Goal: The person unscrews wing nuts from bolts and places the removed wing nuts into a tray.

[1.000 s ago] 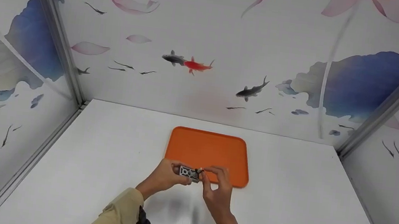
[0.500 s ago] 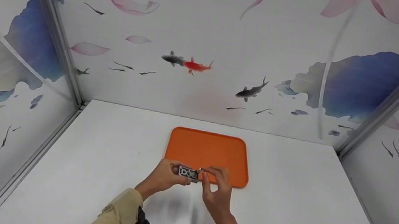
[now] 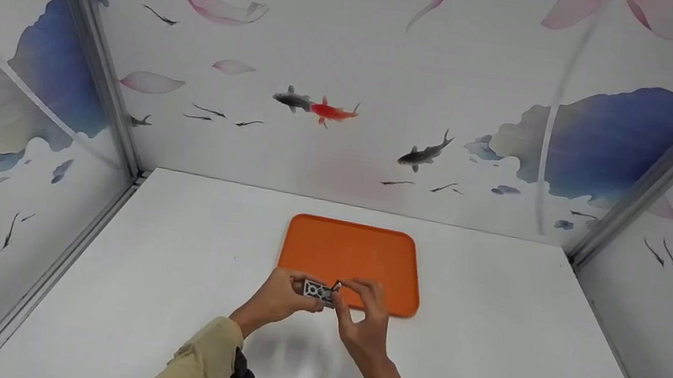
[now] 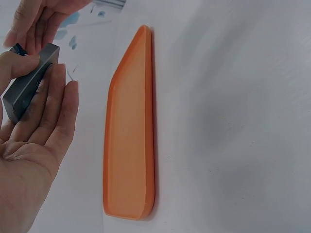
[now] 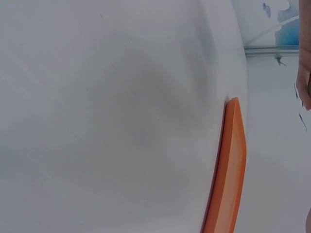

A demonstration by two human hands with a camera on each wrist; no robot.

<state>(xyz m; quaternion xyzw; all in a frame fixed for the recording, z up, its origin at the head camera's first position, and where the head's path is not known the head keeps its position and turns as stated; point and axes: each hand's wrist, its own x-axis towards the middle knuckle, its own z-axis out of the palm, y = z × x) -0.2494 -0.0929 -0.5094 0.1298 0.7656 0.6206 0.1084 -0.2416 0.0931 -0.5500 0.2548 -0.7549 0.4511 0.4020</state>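
Observation:
In the head view my left hand (image 3: 279, 297) grips a small grey rectangular block (image 3: 315, 290), its ring-patterned face turned up, like the hollow underside of a toy building brick. Thumb and fingers clasp its long sides. My right hand (image 3: 367, 328) pinches a tiny dark-and-light piece (image 3: 337, 286) between thumb and index finger at the block's right end. The fingertips partly cover that end. From the left wrist, the block (image 4: 30, 85) shows smooth dark grey sides between thumb and fingers, and a dark bit (image 4: 18, 49) juts out beside the thumb.
An orange tray (image 3: 348, 248) lies on the white table (image 3: 485, 336) just beyond and partly beneath the hands in the head view. White panels (image 3: 359, 57) printed with fish and petals enclose the back and both sides. A black wrist device (image 3: 241, 376) hangs by the left sleeve.
My right thumb and index finger have shifted slightly left, closer against the block's end, and the tiny piece has turned a little. The left hand and the tray have stayed nearly still.

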